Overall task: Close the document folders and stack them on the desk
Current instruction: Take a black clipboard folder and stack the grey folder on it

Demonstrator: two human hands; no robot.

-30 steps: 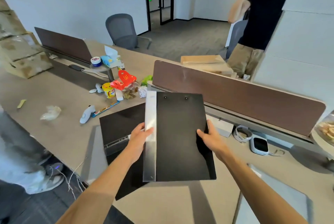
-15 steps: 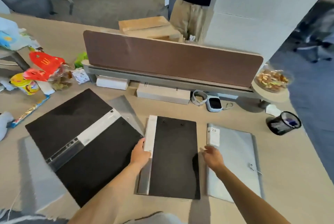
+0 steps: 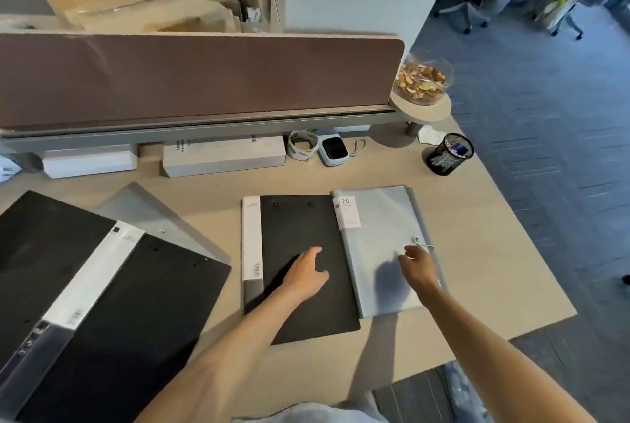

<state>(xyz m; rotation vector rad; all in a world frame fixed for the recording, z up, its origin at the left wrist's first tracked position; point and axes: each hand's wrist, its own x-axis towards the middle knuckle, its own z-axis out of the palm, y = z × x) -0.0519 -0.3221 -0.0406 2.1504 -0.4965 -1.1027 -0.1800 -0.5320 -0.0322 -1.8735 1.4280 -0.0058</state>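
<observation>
A closed black folder (image 3: 300, 228) with a white spine label lies flat in the middle of the desk (image 3: 477, 269). My left hand (image 3: 306, 274) rests on its cover, fingers spread, holding nothing. A closed pale blue folder (image 3: 378, 218) marked 20 lies against the black one's right edge. My right hand (image 3: 419, 264) hovers over the blue folder near its elastic cord, fingers loosely curled and empty. A large black folder (image 3: 102, 286) lies open at the left, with a grey folder partly under it.
A brown divider panel (image 3: 191, 74) runs along the desk's far side, with white boxes (image 3: 223, 155), a tape roll (image 3: 303, 146) and a small device (image 3: 334, 149) below it. A mesh pen cup (image 3: 448, 154) and a bowl of nuts (image 3: 422, 80) stand at the right.
The closed black folder was held up in both hands, then laid flat on the desk. My left hand slid from its spine onto the cover. My right hand moved over the blue folder.
</observation>
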